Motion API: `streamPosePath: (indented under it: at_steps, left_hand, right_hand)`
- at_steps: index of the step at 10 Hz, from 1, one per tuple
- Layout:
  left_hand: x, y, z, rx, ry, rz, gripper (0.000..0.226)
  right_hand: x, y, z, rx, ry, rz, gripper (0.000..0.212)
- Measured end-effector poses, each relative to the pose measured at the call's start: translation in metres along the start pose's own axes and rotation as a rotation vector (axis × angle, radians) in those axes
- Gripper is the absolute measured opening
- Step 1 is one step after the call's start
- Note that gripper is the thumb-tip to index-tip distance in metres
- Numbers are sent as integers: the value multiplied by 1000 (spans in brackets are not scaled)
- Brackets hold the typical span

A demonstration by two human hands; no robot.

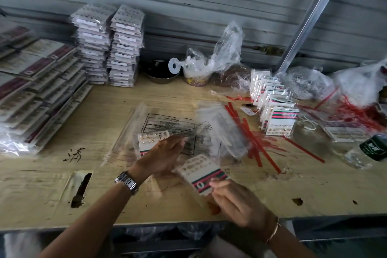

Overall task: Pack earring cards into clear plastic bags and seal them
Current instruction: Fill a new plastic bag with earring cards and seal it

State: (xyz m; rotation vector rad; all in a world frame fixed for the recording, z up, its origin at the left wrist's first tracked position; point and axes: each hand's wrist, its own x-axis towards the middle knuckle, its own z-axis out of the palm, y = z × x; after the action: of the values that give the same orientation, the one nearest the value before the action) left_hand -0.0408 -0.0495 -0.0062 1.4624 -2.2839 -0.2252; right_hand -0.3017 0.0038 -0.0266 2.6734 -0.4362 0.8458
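Wooden counter (104, 123), view down from the head. Right hand (236, 201) at the near edge, thumb and curled fingers pinching a card (201, 175) by its striped end. The card's long axis runs diagonally: striped end low and right in the hand, stud end pointing up and left toward the left hand (165, 153). Card tilted, lifted off the counter. Left hand sits just beyond the card, palm down, fingers bent over a clear bag (188, 131). Motion blur here, so the grip looks like a pinch at the bag's near edge, but not certain. Bag printed with a black box of text, its length running away from the person and to the right. A second card (146, 140) lies flat under the clear plastic just left of the left hand, studs toward the far side. Red strips (253, 140) scattered right of the bag. Behind them a leaning row of packed cards (274, 109). Two tall stacks (109, 48) stand against the back wall at left. A bottle (366, 151) lies at far right.
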Motion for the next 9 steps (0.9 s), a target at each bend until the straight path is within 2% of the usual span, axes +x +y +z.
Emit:
streamPosePath:
  at_steps: [1,2,3,4,5,6,7,8,9]
  left_hand:
    - [-2,7,-2,-100,-164,-108,66]
    - [-8,10,-4,35,-181,33,40]
    - [-6,4,1,-9,-152,46,63]
    - [-3,5,16,-7,-72,-19,54]
    - [1,-1,28,-182,-141,-255,44]
    - [-1,-3,32,-192,-145,-235,43]
    - [-4,-3,29,-41,-89,-115,44]
    - [-5,-3,27,-90,-116,-133,44]
    - [-6,-3,28,-233,-85,-211,44]
  right_hand:
    - [8,25,9,-62,-123,34,2]
    - [20,33,18,-60,-178,31,10]
    - [31,36,31,-37,-196,54,8]
    - [40,39,41,-7,-270,55,9]
    - [53,39,45,15,-346,70,11]
    - [65,40,46,61,-402,112,12]
    - [76,48,45,51,-416,107,11]
    - [78,57,51,112,-456,148,5]
    - [81,61,55,153,-473,310,26]
